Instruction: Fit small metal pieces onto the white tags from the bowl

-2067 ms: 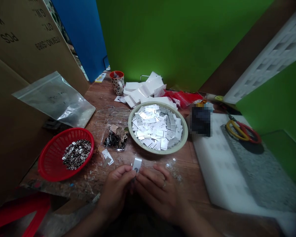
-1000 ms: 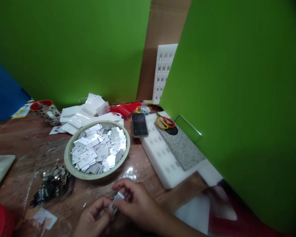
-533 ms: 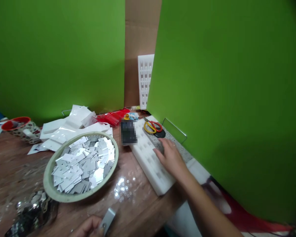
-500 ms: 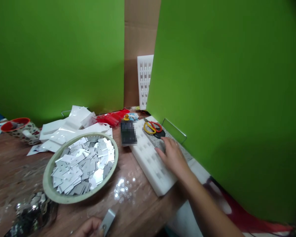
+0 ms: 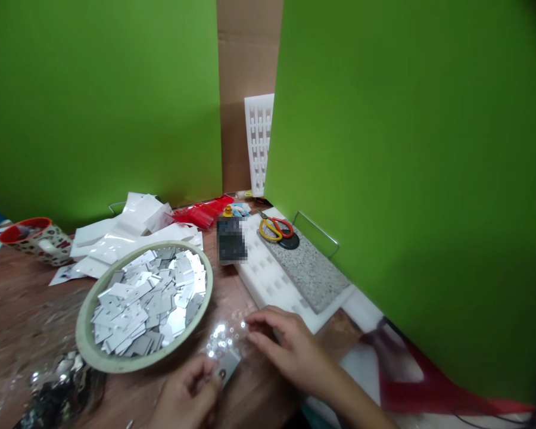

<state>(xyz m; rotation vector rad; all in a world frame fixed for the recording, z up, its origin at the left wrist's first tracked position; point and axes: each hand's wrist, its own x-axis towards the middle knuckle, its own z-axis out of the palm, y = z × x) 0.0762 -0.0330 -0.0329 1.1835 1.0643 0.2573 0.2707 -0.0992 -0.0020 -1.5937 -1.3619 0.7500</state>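
Lower centre, the left hand (image 5: 185, 396) pinches a small silver metal plate (image 5: 227, 364) while the right hand (image 5: 290, 348), open-fingered and empty, hovers at tiny shiny rings (image 5: 221, 341) on the wooden table (image 5: 22, 304); lifting one would likely need a fine pinch.

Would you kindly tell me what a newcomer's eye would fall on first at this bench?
The bright green panels walling the bench at the back and right strike first. Next comes the round bowl left of centre, heaped with shiny metal plates. At the near edge, the left hand pinches a small plate, and the right hand is beside a scatter of glinting washers.
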